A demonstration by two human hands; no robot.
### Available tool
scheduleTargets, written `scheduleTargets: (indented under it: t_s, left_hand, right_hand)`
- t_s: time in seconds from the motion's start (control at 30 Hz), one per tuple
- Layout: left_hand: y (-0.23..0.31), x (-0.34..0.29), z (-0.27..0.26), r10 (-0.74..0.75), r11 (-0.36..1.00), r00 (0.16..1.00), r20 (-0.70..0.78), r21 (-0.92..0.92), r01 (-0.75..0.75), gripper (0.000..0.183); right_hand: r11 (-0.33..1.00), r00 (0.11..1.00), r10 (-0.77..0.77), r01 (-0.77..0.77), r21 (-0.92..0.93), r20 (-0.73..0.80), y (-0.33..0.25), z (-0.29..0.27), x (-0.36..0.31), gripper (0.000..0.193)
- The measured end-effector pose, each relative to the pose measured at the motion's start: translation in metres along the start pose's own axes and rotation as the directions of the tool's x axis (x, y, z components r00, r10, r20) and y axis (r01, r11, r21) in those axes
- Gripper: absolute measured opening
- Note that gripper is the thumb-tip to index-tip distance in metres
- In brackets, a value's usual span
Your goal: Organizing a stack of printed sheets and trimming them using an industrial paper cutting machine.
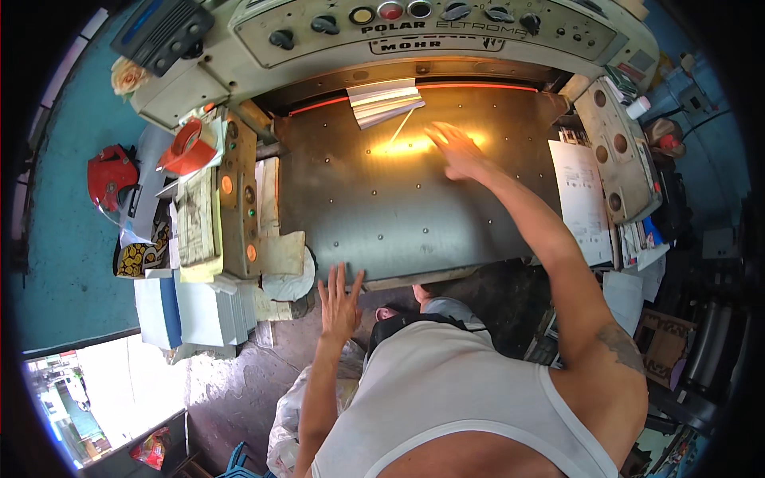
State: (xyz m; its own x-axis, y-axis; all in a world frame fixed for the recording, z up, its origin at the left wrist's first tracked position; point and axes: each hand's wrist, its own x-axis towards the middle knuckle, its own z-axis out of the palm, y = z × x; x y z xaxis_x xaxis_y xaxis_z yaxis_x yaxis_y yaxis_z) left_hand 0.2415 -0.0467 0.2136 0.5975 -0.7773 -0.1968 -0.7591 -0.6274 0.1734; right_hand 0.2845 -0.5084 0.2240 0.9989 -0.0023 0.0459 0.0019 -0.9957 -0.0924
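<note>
My right hand [457, 151] reaches far over the dark metal bed [414, 219] of a paper cutting machine, fingers stretched out, with nothing seen in it. Just left of its fingertips lies a thin pale strip [402, 127], probably paper. Farther back and to the left, a small stack of printed sheets [386, 103] with coloured stripes sits beneath the machine's front beam. At the bed's near left edge is my left hand [340, 301], open with fingers spread. Whether its fingertips touch the edge is hard to tell.
Knobs and coloured buttons line the control panel [414, 24]. On the left side arm stand an orange-red container [189, 150] and worn pads; a red helmet [111, 177] is beyond. White printed sheets [580, 191] lie at the bed's right. Stacked white paper [209, 311] is at the lower left.
</note>
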Motion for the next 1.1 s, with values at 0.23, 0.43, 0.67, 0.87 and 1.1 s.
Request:
scheduleTargets:
  t_s: [0.23, 0.43, 0.67, 0.87, 1.1]
  left_hand:
    - [0.015, -0.012, -0.008, -0.232, 0.970, 0.965, 0.121, -0.038, 0.238, 0.104]
    - [0.012, 0.008, -0.026, -0.351, 0.928, 0.928, 0.123, -0.084, 0.362, 0.100]
    - [0.007, 0.018, -0.026, -0.319, 0.935, 0.947, 0.044, -0.146, 0.322, 0.095]
    - [0.022, 0.035, -0.016, -0.094, 0.979, 0.996, 0.005, -0.179, 0.094, 0.092]
    - [0.019, 0.034, 0.006, 0.302, 0.940, 0.948, -0.101, -0.132, -0.314, 0.079]
  right_hand:
    - [0.997, 0.998, -0.069, 0.069, -0.045, 0.006, 0.057, 0.042, 0.178, 0.090]
    - [0.998, 1.000, 0.017, -0.017, 0.052, 0.006, 0.059, 0.057, 0.212, 0.058]
    - [0.964, 0.971, 0.240, -0.241, 0.111, 0.024, -0.002, 0.061, 0.146, 0.039]
    - [0.887, 0.882, 0.457, -0.444, 0.125, -0.113, -0.102, 0.081, 0.009, 0.012]
    - [0.696, 0.756, 0.652, -0.625, 0.353, 0.053, -0.189, 0.074, -0.135, 0.025]
